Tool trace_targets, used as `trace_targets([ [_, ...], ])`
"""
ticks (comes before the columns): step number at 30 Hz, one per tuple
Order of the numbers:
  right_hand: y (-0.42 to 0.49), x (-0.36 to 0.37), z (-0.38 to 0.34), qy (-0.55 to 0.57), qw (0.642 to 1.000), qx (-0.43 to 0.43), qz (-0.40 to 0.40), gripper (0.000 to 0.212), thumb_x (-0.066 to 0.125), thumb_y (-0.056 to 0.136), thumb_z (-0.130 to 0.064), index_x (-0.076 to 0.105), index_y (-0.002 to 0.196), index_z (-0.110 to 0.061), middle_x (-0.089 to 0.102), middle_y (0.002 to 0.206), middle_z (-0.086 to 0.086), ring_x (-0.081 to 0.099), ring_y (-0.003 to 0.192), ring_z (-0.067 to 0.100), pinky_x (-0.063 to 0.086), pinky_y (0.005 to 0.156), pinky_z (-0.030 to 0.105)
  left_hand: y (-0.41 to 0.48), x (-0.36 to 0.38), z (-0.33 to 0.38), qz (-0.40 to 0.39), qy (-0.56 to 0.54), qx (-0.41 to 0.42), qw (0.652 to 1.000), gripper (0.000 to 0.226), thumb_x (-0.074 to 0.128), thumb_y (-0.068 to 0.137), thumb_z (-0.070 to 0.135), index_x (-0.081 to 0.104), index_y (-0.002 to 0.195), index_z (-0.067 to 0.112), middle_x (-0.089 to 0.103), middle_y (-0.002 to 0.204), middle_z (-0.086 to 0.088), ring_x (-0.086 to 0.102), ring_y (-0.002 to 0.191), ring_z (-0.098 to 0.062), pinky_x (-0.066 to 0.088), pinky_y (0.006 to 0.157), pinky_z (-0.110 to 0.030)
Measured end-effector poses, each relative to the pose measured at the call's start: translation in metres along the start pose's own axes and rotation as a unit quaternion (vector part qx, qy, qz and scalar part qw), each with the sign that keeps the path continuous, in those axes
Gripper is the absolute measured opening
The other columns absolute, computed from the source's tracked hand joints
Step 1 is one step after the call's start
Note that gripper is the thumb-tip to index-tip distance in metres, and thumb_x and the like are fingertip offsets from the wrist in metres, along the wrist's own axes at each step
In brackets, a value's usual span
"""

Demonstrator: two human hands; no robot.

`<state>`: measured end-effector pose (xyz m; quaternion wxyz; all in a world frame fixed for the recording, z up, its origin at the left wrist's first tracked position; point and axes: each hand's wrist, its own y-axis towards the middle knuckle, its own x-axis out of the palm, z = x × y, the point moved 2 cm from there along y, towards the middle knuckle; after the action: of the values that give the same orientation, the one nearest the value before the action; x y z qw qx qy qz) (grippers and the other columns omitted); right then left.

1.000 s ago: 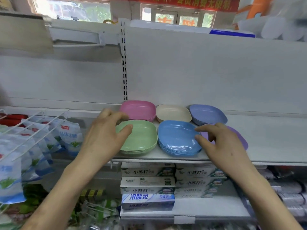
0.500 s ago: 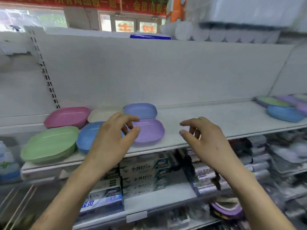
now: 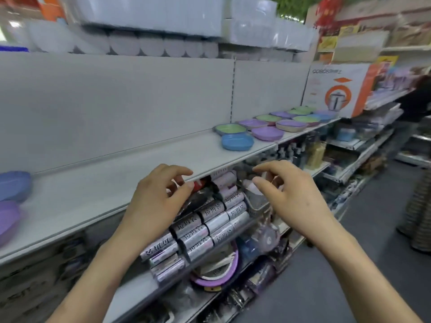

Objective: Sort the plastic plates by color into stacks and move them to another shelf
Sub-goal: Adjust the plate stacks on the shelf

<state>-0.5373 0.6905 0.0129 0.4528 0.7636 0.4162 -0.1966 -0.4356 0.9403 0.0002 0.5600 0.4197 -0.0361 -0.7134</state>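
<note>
Ahead, plates [image 3: 237,142] on shelf [image 3: 140,173], hands [image 3: 154,206] loosely curled

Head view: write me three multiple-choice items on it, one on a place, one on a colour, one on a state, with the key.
1. On the right, the nearest blue plate lies:
A) on the grey shelf, near its front edge
B) on the floor
C) on the top shelf
2. The plate at the lower left edge is:
A) red
B) purple
C) yellow
3. The left hand and right hand:
A) both grip plates
B) only the left grips one
C) both hold nothing
Key: 1 A, it sits by the shelf lip, in front of the green plate; 2 B, its surface shows purple; 3 C, both hands are bare before the shelf.
</note>
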Motion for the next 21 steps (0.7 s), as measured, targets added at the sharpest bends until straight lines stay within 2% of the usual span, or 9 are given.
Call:
trace_targets([
  [2,0.002,-0.013,0.022,0.004,1.000,0.012,0.011,0.021,0.063,0.098,-0.038,0.069,0.116,-0.030,0.060,0.092,-0.011,0.059,0.082,0.005,0.050,0.077,0.030,0.015,0.026,0.008,-0.015,0.000,0.008,1.000,0.017,0.066,0.096,0.032,0.069,0.112,0.039,0.063,0.100,0.016,0.059,0.094,0.001,0.042,0.077,-0.014],
  [6,0.015,-0.022,0.061,-0.003,0.999,0.031,0.013,0.022,0.061,0.098,-0.040,0.068,0.117,-0.030,0.059,0.092,-0.012,0.058,0.082,0.004,0.047,0.074,0.022,0.046,0.067,0.011,-0.035,0.007,0.016,0.999,0.017,0.066,0.096,0.034,0.069,0.111,0.040,0.063,0.102,0.017,0.059,0.095,0.004,0.041,0.078,-0.014],
  [8,0.025,-0.021,0.078,-0.002,0.999,0.036,0.013,0.023,0.061,0.099,-0.041,0.068,0.117,-0.030,0.059,0.093,-0.011,0.058,0.082,0.005,0.049,0.075,0.024,0.063,0.084,0.008,-0.038,0.007,0.011,0.999,0.016,0.066,0.096,0.034,0.069,0.110,0.040,0.063,0.101,0.016,0.060,0.094,0.003,0.042,0.077,-0.013],
  [13,0.066,-0.010,0.126,-0.012,0.999,0.030,0.007,0.025,0.060,0.100,-0.041,0.066,0.122,-0.031,0.059,0.096,-0.015,0.059,0.083,0.003,0.051,0.079,0.027,0.113,0.124,-0.007,-0.020,-0.001,-0.006,1.000,0.016,0.066,0.094,0.033,0.071,0.110,0.037,0.063,0.099,0.013,0.066,0.085,-0.004,0.054,0.085,-0.033],
  [16,0.100,-0.002,0.154,-0.014,1.000,0.024,-0.005,0.026,0.057,0.101,-0.043,0.065,0.123,-0.032,0.057,0.098,-0.015,0.059,0.083,0.003,0.051,0.078,0.027,0.149,0.150,-0.018,-0.009,-0.018,-0.016,1.000,0.017,0.067,0.094,0.032,0.071,0.110,0.036,0.062,0.097,0.014,0.064,0.085,-0.004,0.058,0.079,-0.041],
  [19,0.142,0.005,0.179,-0.018,0.999,0.018,-0.021,0.024,0.058,0.100,-0.043,0.065,0.121,-0.033,0.057,0.098,-0.014,0.058,0.084,0.004,0.050,0.078,0.027,0.183,0.173,-0.027,0.003,-0.013,-0.018,1.000,0.018,0.067,0.095,0.030,0.071,0.112,0.036,0.062,0.097,0.014,0.061,0.090,-0.002,0.056,0.079,-0.035],
  [21,0.172,0.009,0.194,-0.018,0.999,0.011,-0.027,0.024,0.060,0.099,-0.041,0.065,0.120,-0.032,0.057,0.098,-0.016,0.057,0.086,0.003,0.047,0.076,0.021,0.204,0.184,-0.036,0.015,-0.004,-0.026,1.000,0.018,0.067,0.095,0.029,0.071,0.112,0.034,0.062,0.097,0.013,0.062,0.089,-0.004,0.052,0.083,-0.030],
])
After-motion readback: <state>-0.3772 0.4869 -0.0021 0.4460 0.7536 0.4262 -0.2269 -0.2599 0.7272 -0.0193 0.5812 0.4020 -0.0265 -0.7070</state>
